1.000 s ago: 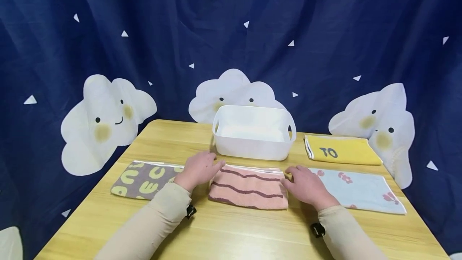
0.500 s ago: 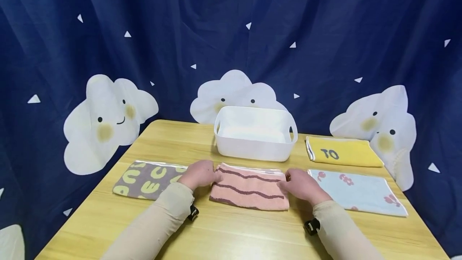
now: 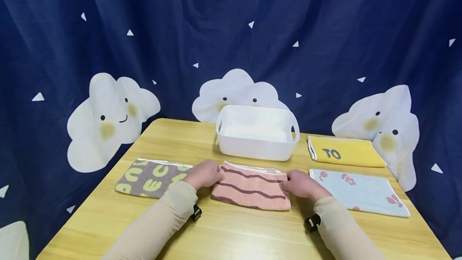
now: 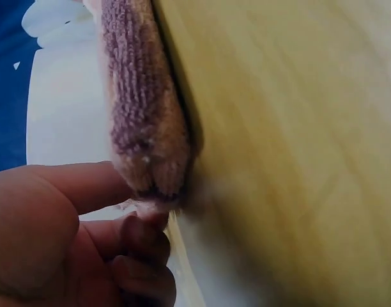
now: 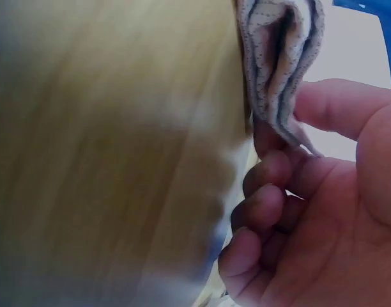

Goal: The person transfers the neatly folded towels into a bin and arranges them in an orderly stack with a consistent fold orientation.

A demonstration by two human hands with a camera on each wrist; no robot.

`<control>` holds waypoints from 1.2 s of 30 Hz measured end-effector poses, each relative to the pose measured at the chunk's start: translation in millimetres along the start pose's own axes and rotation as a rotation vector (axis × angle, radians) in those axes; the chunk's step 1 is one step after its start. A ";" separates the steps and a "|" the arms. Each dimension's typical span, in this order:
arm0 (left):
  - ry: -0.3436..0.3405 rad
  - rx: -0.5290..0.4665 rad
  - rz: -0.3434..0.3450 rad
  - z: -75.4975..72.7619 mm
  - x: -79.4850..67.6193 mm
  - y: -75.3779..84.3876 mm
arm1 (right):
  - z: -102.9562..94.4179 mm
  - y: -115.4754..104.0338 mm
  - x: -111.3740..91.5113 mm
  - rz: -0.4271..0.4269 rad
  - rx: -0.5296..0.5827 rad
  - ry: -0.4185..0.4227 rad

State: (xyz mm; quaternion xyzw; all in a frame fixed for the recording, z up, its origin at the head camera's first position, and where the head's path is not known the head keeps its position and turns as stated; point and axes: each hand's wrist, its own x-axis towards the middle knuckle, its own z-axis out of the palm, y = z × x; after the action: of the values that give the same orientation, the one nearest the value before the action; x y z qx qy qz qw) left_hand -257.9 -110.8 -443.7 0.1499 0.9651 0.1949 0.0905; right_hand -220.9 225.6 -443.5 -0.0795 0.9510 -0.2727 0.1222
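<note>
Pink towel, left fingers pinching 1 end, right fingers another

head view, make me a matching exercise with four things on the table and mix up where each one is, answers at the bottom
Things
1. pink cloth
2. white basket
3. yellow cloth
4. purple-grey cloth

Places
A. at the right, just beyond the pale blue cloth
B. on the left side of the table
C. between the hands, left and right, gripped at both ends
D. in the middle, toward the far edge

Pairs: 1-C, 2-D, 3-A, 4-B
</note>
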 end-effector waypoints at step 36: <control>0.089 -0.057 0.103 -115.9 46.3 30.7 | -109.4 -33.5 21.2 -0.084 0.100 0.206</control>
State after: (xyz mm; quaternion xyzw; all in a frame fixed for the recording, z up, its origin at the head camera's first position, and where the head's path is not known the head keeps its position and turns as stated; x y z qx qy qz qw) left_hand -320.6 -109.3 -331.5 0.1881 0.9531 0.2333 0.0418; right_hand -268.6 247.6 -339.6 -0.0846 0.9395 -0.3314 0.0163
